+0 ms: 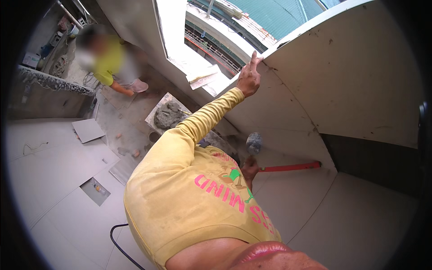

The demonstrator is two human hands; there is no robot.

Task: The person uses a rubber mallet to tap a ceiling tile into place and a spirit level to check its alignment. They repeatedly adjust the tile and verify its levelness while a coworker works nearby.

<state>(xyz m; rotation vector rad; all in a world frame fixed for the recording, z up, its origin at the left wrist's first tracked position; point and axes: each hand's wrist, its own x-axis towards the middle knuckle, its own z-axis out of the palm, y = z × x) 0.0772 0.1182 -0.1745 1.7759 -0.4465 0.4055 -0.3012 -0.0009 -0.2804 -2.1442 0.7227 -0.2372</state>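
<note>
Filling the foreground nearest the camera with chin (pixel 290 263) and yellow shirt (pixel 175 198), partly hiding the right hand (pixel 249 168). Holding the left hand (pixel 249 80) at the upper left corner of the large wall panel (pixel 346 76), spreading its fingers, gripping nothing visible. Placing the right hand at the near end of the red level (pixel 290 167), leaving the state of its fingers impossible to tell. Probably risking a slip or twist of the level, from handling at one end only, half out of sight; possibly also a knock against the rounded blue-grey object (pixel 254 143) just above in view, from swinging too near. For the level, running lengthwise rightward from the right hand, ending below the panel's lower left corner and pointing toward the dark strip (pixel 371 159).
</note>
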